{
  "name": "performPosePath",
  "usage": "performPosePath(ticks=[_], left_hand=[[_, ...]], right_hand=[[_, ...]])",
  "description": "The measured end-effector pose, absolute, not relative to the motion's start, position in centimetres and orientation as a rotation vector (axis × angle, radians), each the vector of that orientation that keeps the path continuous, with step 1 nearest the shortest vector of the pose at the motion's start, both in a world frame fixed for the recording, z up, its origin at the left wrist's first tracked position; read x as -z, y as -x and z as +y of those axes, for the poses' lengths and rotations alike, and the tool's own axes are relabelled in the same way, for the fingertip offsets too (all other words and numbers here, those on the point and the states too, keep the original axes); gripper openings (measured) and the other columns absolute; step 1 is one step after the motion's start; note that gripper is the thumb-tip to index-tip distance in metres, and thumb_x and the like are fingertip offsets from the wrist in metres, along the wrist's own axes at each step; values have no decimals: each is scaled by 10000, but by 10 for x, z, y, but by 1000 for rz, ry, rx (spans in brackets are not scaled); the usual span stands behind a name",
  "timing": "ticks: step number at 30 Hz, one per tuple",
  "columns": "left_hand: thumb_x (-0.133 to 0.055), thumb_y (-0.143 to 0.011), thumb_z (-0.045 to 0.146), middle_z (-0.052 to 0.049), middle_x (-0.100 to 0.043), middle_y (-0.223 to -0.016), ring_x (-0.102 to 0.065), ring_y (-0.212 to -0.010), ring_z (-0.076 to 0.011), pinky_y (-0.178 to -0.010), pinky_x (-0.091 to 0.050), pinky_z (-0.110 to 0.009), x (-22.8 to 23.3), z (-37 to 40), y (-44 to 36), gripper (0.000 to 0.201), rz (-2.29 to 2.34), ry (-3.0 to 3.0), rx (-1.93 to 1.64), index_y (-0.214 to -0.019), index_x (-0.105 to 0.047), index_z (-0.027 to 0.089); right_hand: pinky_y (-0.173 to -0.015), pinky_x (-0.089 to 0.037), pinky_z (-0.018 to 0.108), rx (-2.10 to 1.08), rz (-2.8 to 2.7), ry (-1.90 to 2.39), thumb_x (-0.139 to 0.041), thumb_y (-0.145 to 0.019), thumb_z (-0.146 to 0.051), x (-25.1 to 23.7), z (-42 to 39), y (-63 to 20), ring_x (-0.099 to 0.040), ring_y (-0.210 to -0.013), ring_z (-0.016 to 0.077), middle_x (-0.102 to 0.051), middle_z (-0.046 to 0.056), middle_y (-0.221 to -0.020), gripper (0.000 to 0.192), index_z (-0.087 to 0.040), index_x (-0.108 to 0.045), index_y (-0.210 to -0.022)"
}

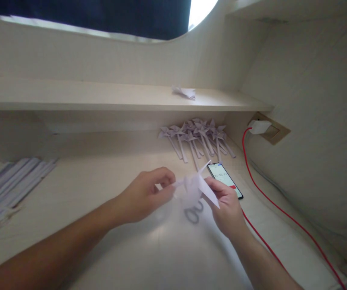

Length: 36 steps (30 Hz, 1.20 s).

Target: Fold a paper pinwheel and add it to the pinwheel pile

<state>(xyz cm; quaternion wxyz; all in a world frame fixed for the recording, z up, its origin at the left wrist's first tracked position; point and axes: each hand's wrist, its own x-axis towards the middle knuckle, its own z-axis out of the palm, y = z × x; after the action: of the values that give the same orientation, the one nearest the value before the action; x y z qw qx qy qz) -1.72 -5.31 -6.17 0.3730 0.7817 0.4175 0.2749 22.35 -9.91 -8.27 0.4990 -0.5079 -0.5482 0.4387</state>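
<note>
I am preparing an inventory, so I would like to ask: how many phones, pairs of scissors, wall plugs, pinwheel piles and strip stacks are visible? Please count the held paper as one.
Held paper: 1 (blurred)
Pinwheel pile: 1
Strip stack: 1
Phone: 1
Scissors: 1 (blades not visible)
Wall plug: 1
Total: 6

Daylight glared white past the dark curtain, the room around me was dim and greyish, shade lay beneath the shelf, a hazy sheen spread over the surface, the held paper was blurred, the outer edges looked stretched
</note>
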Motion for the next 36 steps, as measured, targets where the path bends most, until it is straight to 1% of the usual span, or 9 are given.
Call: performPosePath(ticks=[3, 7, 10, 14, 17, 22, 29, 32, 36], left_hand=[[-651, -1006, 320, -2, -722, -913, -652, -782, -132, -583, -439, -204, 58, -65, 12, 126, 1000, -1911, -803, -969, -712, 215], [-663, -997, 272, 7, -708, -841, -643, -749, -122, -608, -464, -208, 61, -70, 9, 88, 1025, -1868, -973, -954, -683, 198], [-674, -987, 266, 8, -691, -807, -643, -746, -129, -626, -486, -221, 63, -70, 5, 97, 1097, -1854, -1033, -923, -675, 193], [-697, -966, 262, -1, -682, -851, -647, -787, -137, -648, -516, -220, 68, -71, -1, 93, 1111, -1851, -1098, -903, -674, 197], [-713, -947, 257, -4, -674, -866, -644, -807, -139, -645, -520, -208, 72, -72, -4, 90, 1088, -1847, -1151, -898, -666, 200], [-728, -901, 220, -2, -665, -843, -635, -787, -137, -619, -511, -194, 75, -74, -7, 65, 1112, -1816, -1176, -875, -672, 199], [-729, -905, 245, -2, -671, -819, -640, -767, -145, -610, -511, -203, 78, -75, -9, 80, 1131, -1779, -1162, -858, -679, 203], [-733, -909, 264, -6, -677, -803, -643, -742, -143, -600, -510, -207, 79, -76, -9, 111, 1147, -1747, -1139, -833, -688, 197], [-743, -915, 341, -10, -673, -792, -624, -680, -131, -563, -507, -211, 82, -77, -11, 194, 1120, -1652, -1095, -813, -693, 183]], right_hand=[[-693, -505, 297, -967, -1423, 1186, -721, -946, -358, 75, -104, -217, -635, -776, 201, -695, 40, -822, 197, -211, -756, -820], [-723, -512, 312, -849, -1459, 1182, -698, -969, -323, 76, -110, -214, -643, -791, 207, -692, 39, -840, 189, -220, -721, -812], [-710, -502, 306, -841, -1450, 1204, -695, -959, -297, 76, -113, -211, -638, -766, 199, -699, 28, -809, 173, -221, -719, -805], [-667, -473, 285, -852, -1462, 1248, -693, -925, -258, 74, -113, -206, -621, -714, 178, -701, 5, -751, 142, -220, -747, -799], [-654, -466, 280, -861, -1444, 1274, -693, -919, -268, 72, -112, -205, -622, -699, 172, -712, 0, -739, 143, -215, -753, -800], [-661, -472, 284, -848, -1420, 1274, -709, -922, -331, 74, -112, -205, -622, -687, 173, -719, 7, -718, 199, -204, -753, -776], [-673, -476, 292, -866, -1403, 1275, -709, -901, -295, 81, -113, -207, -636, -710, 183, -741, 17, -745, 150, -207, -764, -793], [-677, -478, 297, -858, -1397, 1291, -721, -914, -329, 85, -113, -208, -641, -717, 189, -736, 19, -739, 178, -208, -762, -790], [-663, -476, 296, -836, -1385, 1299, -707, -934, -357, 87, -113, -207, -634, -698, 186, -722, 13, -721, 212, -210, -754, -789]])
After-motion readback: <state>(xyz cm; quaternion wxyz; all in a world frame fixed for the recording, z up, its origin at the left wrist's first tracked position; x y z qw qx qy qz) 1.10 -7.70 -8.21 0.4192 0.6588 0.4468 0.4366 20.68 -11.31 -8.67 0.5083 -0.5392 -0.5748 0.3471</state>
